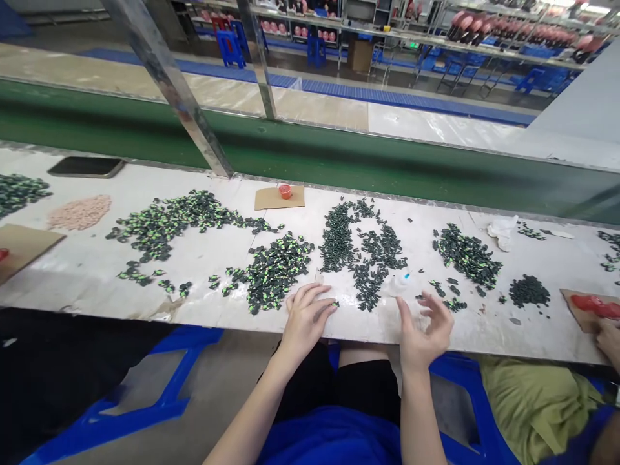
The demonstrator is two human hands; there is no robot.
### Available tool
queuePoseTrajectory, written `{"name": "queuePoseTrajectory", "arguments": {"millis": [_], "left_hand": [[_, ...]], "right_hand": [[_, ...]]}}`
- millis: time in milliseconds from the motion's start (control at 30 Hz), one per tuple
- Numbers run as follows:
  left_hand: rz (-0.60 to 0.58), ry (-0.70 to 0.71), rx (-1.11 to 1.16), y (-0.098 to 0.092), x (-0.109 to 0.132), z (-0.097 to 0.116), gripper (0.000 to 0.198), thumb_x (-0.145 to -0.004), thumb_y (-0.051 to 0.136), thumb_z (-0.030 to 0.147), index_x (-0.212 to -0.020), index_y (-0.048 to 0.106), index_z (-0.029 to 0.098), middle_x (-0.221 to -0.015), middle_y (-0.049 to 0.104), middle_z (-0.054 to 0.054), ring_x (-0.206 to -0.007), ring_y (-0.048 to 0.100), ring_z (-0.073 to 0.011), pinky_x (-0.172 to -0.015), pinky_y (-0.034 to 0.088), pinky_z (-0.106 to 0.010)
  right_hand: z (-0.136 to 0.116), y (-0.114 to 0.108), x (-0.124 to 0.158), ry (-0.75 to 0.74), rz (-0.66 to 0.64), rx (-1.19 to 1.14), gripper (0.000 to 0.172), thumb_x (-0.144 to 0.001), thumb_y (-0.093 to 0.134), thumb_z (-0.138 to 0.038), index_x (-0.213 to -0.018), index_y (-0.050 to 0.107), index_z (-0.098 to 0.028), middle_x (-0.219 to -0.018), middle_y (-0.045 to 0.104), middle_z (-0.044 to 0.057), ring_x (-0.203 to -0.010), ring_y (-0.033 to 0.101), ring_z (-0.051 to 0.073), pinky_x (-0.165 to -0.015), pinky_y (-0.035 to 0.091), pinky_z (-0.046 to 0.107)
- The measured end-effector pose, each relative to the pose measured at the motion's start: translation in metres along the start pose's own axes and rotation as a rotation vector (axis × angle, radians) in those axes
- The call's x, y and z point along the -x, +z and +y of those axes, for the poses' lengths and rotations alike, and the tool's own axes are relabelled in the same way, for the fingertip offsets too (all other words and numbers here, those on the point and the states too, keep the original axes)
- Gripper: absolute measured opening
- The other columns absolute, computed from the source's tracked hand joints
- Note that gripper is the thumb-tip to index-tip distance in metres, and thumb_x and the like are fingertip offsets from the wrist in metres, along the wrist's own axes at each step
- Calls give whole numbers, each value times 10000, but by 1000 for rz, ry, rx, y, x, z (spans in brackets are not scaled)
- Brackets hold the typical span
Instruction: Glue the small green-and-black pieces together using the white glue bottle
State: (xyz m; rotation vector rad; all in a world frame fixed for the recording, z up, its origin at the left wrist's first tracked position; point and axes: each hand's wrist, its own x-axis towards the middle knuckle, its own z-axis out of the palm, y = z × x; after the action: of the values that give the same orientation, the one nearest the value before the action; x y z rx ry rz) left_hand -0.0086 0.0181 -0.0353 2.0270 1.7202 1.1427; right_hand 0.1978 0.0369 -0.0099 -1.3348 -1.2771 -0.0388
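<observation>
My left hand (306,316) rests over the table's near edge, thumb and fingertips closed on a small dark part (336,303). Apart from it, my right hand (425,329) has thumb and fingers spread, nothing seen between them. Just beyond the right thumb is a small whitish bottle (401,280) with a blue tip, partly blending into the white tabletop. A heap of small dark green pieces (339,239) lies ahead of my hands. Left of it, touching distance from my left fingers, spreads a pile of black parts with bright green marks (278,271).
Behind the piles, a red cup (285,191) sits on cardboard (264,199). More green-marked parts (467,255) and a small dark pile (529,290) lie right, near a co-worker's hand (609,342). A phone (87,166) lies far left. A metal post (194,123) rises behind the table.
</observation>
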Motion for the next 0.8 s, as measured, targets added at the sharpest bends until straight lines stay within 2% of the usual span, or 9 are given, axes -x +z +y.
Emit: {"name": "queuePoseTrajectory", "arguments": {"millis": [33,100,167,233,333,467,567,667,800], "left_hand": [[1,3,-3,0,0,0,64,-851,630,243,-850,693,246,-1075,705,-51,-1087,570,-263,-883,361,-428],[7,6,-5,1,-1,1,64,-848,632,233,-834,693,245,-1060,708,-47,-1079,571,-265,-873,359,-426],[13,5,-1,1,-1,1,60,-845,636,226,-836,691,247,-1048,711,-43,-1074,571,-265,-865,360,-422],[16,3,7,1,-1,0,58,-844,637,223,-841,688,249,-1034,715,-38,-1068,573,-262,-863,360,-420],[8,-3,26,1,-1,-1,58,-847,632,221,-830,682,245,-1026,718,-34,-1068,573,-260,-867,361,-421],[15,-17,65,0,-1,-1,66,-857,615,225,-842,677,243,-1005,722,-33,-1067,572,-257,-882,372,-425],[34,-26,125,-1,-2,1,94,-876,582,233,-868,675,243,-960,728,-30,-1052,583,-251,-886,393,-421],[51,-55,203,-2,-4,3,132,-892,544,239,-886,675,235,-904,719,-39,-967,623,-226,-845,442,-381],[103,-94,315,-4,-10,8,137,-885,536,234,-888,671,217,-882,691,-50,-851,648,-189,-780,499,-318]], "right_hand": [[-2,-3,2,-134,-1,45,314,-745,747,-206,-1033,628,-247,-890,633,32,-758,611,162,-664,499,293],[-5,-6,4,-324,-156,97,169,-811,675,-154,-915,701,-284,-830,608,25,-753,573,159,-667,483,292],[-9,-5,5,-387,-402,117,135,-829,663,-188,-871,731,-296,-903,608,54,-858,538,200,-725,487,333],[-11,-2,5,-385,-547,136,81,-816,685,-245,-864,739,-281,-1000,595,81,-945,490,239,-779,486,386],[-11,5,4,-360,-602,150,67,-831,663,-245,-846,729,-253,-1015,579,91,-958,468,250,-792,486,413],[-12,12,5,-329,-577,136,155,-889,574,-217,-792,695,-231,-904,609,82,-883,502,232,-742,499,388],[-16,16,4,-248,-527,42,190,-926,504,-232,-822,663,-219,-858,648,78,-854,568,221,-735,517,377],[-21,20,4,-27,-518,-101,191,-945,455,-276,-909,628,-204,-850,687,72,-754,643,185,-680,548,328],[-29,25,5,267,-583,-230,224,-913,498,-361,-919,640,-189,-789,691,58,-673,668,172,-637,569,297]]}}
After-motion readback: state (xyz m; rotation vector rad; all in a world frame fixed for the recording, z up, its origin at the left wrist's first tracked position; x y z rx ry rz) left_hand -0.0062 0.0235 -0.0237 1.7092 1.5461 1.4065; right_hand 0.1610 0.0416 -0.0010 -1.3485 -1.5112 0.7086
